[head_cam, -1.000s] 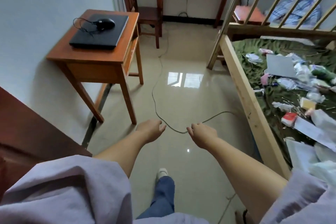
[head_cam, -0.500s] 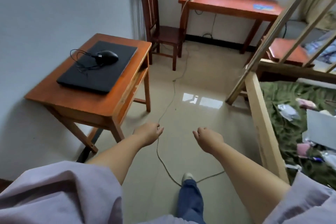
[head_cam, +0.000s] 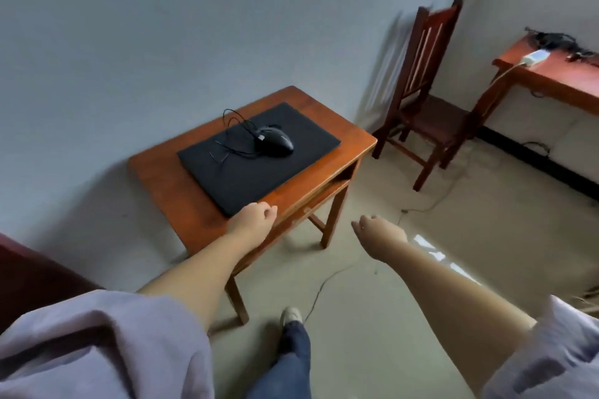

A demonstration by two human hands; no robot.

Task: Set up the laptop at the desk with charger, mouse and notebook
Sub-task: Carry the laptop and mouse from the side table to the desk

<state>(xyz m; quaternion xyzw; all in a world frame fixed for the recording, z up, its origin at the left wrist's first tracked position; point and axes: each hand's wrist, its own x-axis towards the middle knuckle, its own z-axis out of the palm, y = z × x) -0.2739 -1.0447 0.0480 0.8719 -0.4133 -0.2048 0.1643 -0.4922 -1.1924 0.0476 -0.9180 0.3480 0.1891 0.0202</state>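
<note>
A closed black laptop [head_cam: 256, 157] lies on a small wooden side table [head_cam: 343, 136] against the grey wall. A black wired mouse [head_cam: 275, 142] rests on the laptop lid, its thin cable tangled to the left. My left hand [head_cam: 254, 220] hovers over the table's near edge, just short of the laptop's front corner, fingers loosely curled and holding nothing. My right hand [head_cam: 377, 233] hangs over the floor to the right of the table, loosely curled and empty. A long desk [head_cam: 551, 78] stands at the far right with a white power strip [head_cam: 533, 57] and dark cables on it.
A wooden chair [head_cam: 428, 91] stands between the side table and the desk. A thin cord [head_cam: 327, 282] trails across the tiled floor from the desk toward my foot [head_cam: 291, 316]. Dark furniture [head_cam: 29, 272] sits at the lower left.
I have stepped toward the side table and turned left; the bed has left the view. My left hand now reaches over the table edge near the laptop.
</note>
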